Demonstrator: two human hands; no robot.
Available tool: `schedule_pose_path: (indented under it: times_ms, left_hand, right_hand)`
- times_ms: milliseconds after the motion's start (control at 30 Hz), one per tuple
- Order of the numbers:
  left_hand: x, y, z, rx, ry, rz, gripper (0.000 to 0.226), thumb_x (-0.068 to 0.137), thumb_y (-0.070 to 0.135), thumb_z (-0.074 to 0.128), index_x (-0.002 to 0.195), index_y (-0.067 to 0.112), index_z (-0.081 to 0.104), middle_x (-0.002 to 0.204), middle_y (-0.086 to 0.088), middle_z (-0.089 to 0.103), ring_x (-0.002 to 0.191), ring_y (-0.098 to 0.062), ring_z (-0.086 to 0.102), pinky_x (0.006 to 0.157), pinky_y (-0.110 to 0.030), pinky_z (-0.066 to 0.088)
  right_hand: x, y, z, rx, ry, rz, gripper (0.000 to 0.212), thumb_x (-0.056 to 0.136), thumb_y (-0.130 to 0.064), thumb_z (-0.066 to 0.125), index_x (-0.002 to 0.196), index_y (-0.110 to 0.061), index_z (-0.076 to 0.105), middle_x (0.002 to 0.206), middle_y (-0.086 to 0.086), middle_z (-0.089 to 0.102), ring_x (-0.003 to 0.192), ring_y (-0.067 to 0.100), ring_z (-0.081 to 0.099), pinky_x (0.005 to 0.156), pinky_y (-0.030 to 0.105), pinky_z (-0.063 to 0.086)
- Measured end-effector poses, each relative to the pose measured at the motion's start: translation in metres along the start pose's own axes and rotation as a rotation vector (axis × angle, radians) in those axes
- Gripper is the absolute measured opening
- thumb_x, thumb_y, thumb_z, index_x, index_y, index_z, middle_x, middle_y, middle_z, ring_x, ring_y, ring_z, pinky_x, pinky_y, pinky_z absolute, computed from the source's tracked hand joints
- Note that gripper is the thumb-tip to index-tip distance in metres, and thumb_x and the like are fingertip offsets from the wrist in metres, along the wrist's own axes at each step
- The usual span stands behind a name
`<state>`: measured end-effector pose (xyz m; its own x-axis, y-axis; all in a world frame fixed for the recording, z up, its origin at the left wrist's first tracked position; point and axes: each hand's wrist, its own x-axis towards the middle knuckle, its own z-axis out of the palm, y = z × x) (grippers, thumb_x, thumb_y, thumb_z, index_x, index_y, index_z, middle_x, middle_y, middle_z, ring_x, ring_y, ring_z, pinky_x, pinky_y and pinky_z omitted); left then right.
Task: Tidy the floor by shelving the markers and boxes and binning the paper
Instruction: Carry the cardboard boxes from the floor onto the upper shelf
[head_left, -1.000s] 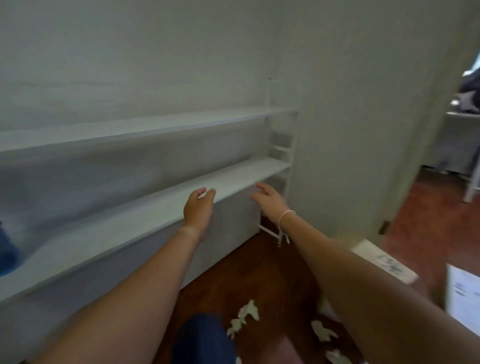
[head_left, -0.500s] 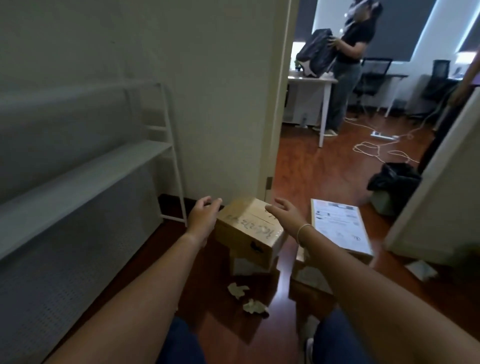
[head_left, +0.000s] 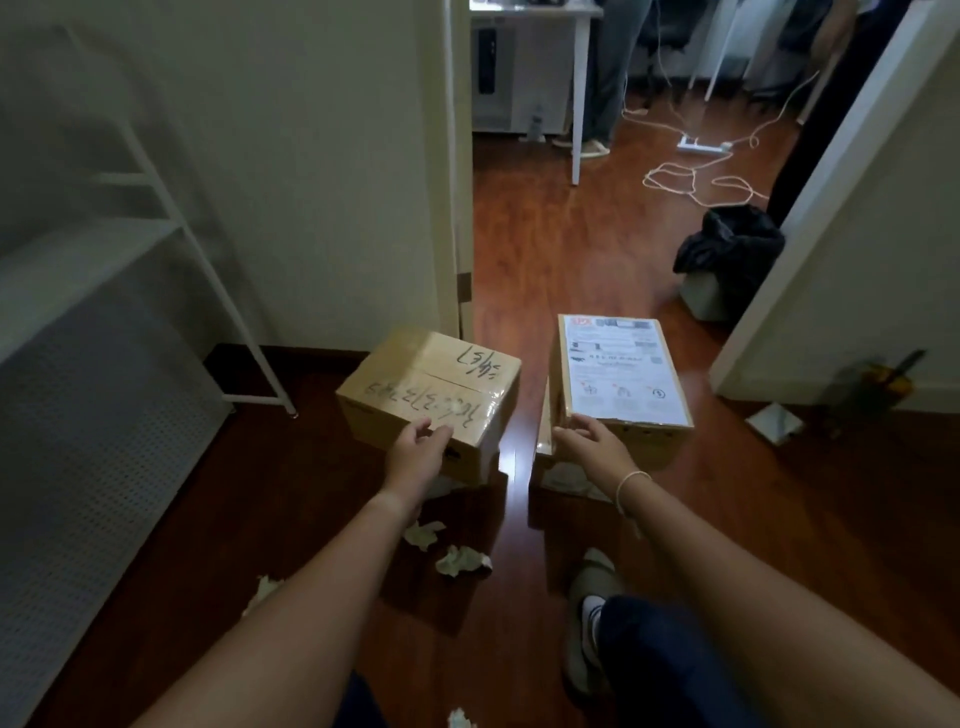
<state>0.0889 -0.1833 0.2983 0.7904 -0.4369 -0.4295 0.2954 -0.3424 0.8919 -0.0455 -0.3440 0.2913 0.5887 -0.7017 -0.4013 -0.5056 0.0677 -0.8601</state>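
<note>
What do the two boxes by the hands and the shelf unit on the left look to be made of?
Box with handwriting: brown cardboard, glossy tape over its seam. Box with printed label: brown cardboard under a white paper sheet. Shelf unit: probably white painted metal, judging by its thin tube legs and perforated panel.

I am turning away from the white metal shelf (head_left: 104, 244), now sliding off at nine o'clock. My left hand (head_left: 418, 451) is now touching the handwritten brown cardboard box (head_left: 431, 389), and my right hand (head_left: 589, 441) is now reaching the near corner of the label-topped cardboard box (head_left: 621, 379) at one o'clock.
</note>
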Motion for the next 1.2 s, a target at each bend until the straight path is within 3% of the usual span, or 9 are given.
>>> schedule_pose_path:
  times_ms: [133, 233, 467, 600, 700, 867, 1000, 1067, 1200]
  left_hand:
    - [0.036, -0.009, 0.05, 0.053, -0.04, -0.046, 0.054, 0.085, 0.036, 0.058, 0.135, 0.021, 0.046, 0.127, -0.005, 0.053, 0.11, -0.021, 0.049, 0.101, -0.042, 0.045]
    - [0.064, -0.017, 0.097, 0.088, -0.097, -0.06, 0.051, 0.09, 0.032, 0.056, 0.137, 0.018, 0.044, 0.127, -0.005, 0.051, 0.104, -0.02, 0.049, 0.092, -0.038, 0.048]
    - [0.139, -0.029, 0.189, 0.205, -0.19, -0.085, 0.064, 0.088, 0.043, 0.055, 0.144, 0.021, 0.035, 0.141, -0.011, 0.048, 0.123, -0.029, 0.05, 0.102, -0.045, 0.045]
    - [0.186, -0.024, 0.232, 0.19, -0.187, -0.059, 0.068, 0.089, 0.041, 0.055, 0.147, 0.017, 0.03, 0.133, -0.005, 0.048, 0.121, -0.023, 0.048, 0.106, -0.045, 0.04]
    - [0.222, -0.026, 0.256, 0.192, -0.185, -0.072, 0.071, 0.089, 0.042, 0.055, 0.148, 0.017, 0.025, 0.148, -0.005, 0.039, 0.132, -0.025, 0.041, 0.108, -0.045, 0.037]
    - [0.265, -0.03, 0.277, 0.164, -0.154, -0.106, 0.08, 0.086, 0.043, 0.059, 0.15, 0.016, 0.019, 0.153, -0.006, 0.032, 0.136, -0.025, 0.038, 0.111, -0.044, 0.034]
    - [0.287, -0.036, 0.285, 0.196, -0.183, -0.16, 0.104, 0.065, 0.06, 0.063, 0.15, 0.019, 0.018, 0.148, 0.0, 0.041, 0.129, -0.022, 0.046, 0.108, -0.041, 0.039]
    - [0.295, -0.04, 0.291, 0.123, -0.216, -0.177, 0.088, 0.08, 0.048, 0.064, 0.149, 0.016, 0.02, 0.136, 0.005, 0.048, 0.116, -0.017, 0.054, 0.093, -0.031, 0.047]
    - [0.303, -0.053, 0.301, 0.038, -0.274, -0.177, 0.062, 0.086, 0.035, 0.064, 0.139, 0.015, 0.038, 0.125, -0.004, 0.063, 0.098, -0.016, 0.067, 0.077, -0.028, 0.057]
  right_hand:
    - [0.043, 0.029, -0.033, 0.061, 0.097, 0.046, 0.053, 0.089, -0.026, 0.06, 0.137, -0.014, 0.045, 0.139, 0.012, 0.048, 0.124, 0.025, 0.048, 0.093, 0.027, 0.037]
    - [0.079, 0.052, -0.061, 0.121, 0.18, 0.072, 0.058, 0.087, -0.029, 0.062, 0.14, -0.014, 0.042, 0.141, 0.011, 0.046, 0.126, 0.024, 0.047, 0.101, 0.031, 0.039]
    - [0.162, 0.105, -0.126, 0.115, 0.496, 0.054, 0.059, 0.084, -0.03, 0.065, 0.136, -0.009, 0.046, 0.139, 0.014, 0.045, 0.129, 0.026, 0.045, 0.11, 0.036, 0.034]
    - [0.211, 0.123, -0.158, 0.087, 0.505, 0.09, 0.065, 0.084, -0.036, 0.063, 0.14, -0.013, 0.041, 0.146, 0.013, 0.039, 0.134, 0.024, 0.039, 0.111, 0.034, 0.03]
    - [0.245, 0.132, -0.171, 0.115, 0.459, 0.129, 0.071, 0.084, -0.042, 0.062, 0.144, -0.015, 0.035, 0.151, 0.01, 0.034, 0.138, 0.022, 0.035, 0.111, 0.032, 0.029]
    - [0.294, 0.137, -0.176, 0.154, 0.346, 0.175, 0.074, 0.087, -0.04, 0.06, 0.148, -0.013, 0.027, 0.154, 0.006, 0.031, 0.137, 0.02, 0.036, 0.103, 0.027, 0.031]
    - [0.323, 0.137, -0.179, 0.168, 0.301, 0.201, 0.073, 0.087, -0.039, 0.061, 0.147, -0.013, 0.029, 0.149, 0.005, 0.039, 0.13, 0.02, 0.046, 0.095, 0.024, 0.034]
    - [0.336, 0.14, -0.179, 0.223, 0.261, 0.222, 0.063, 0.085, -0.036, 0.063, 0.14, -0.013, 0.042, 0.137, 0.008, 0.054, 0.112, 0.021, 0.059, 0.09, 0.027, 0.046]
    - [0.346, 0.146, -0.177, 0.236, 0.181, 0.238, 0.04, 0.087, -0.027, 0.062, 0.123, -0.012, 0.055, 0.111, 0.006, 0.065, 0.082, 0.016, 0.063, 0.054, 0.013, 0.052]
